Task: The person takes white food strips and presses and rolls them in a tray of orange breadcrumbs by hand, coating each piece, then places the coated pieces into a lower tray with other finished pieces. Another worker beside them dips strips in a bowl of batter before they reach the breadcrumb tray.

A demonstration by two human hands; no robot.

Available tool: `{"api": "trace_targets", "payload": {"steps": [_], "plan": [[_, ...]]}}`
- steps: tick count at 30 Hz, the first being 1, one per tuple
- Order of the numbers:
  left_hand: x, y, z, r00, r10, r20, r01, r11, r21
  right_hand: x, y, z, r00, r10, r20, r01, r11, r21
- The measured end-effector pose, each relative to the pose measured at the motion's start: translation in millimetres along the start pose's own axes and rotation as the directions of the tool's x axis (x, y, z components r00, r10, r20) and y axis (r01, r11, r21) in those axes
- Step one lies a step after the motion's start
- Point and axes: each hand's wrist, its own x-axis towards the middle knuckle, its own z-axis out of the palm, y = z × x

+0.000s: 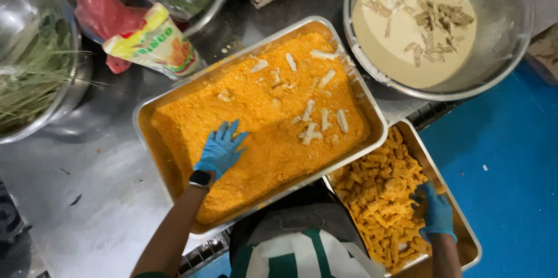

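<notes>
Head view: left hand [221, 149] spread on crumb tray [174, 95], right hand [433, 211] curled among coated strips [378, 196], batter bowl [511, 40] beyond.

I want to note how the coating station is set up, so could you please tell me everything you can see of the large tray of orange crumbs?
The large tray is a shiny rectangular metal pan with rounded corners and a rolled rim, lying at an angle on the steel counter. Orange crumbs fill it almost fully. Pale battered strips lie scattered on the crumbs at its far end. The left hand, in a blue glove, presses flat on the crumbs. Its near right corner overlaps a smaller tray of coated pieces.
</notes>
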Motion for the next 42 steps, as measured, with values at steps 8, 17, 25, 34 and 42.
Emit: {"api": "trace_targets", "payload": {"steps": [8,17,25,34,42], "plan": [[-50,33,5,0.996,-0.023,0.091,0.03,0.996,-0.082,25,15,-9,0.86,-0.504,-0.083,0.242,0.546,-0.802],[-40,82,-17,0.984,-0.114,0.135,0.154,0.927,-0.342,-160,-103,186,0.546,-0.611,0.573,0.826,0.505,-0.25],[-79,48,-20,0.892,-0.194,0.407,0.323,0.906,-0.276,-136,-139,262,0.053,-0.501,0.864,0.945,-0.253,-0.205],[-8,116,102,0.892,-0.45,0.029,0.325,0.596,-0.735,-170,-1,327,0.641,-0.158,0.751,0.745,0.364,-0.559],[34,117,43,0.958,-0.287,-0.02,0.132,0.5,-0.856,-130,-58,261,0.764,-0.4,0.506,0.61,0.703,-0.366]]}}
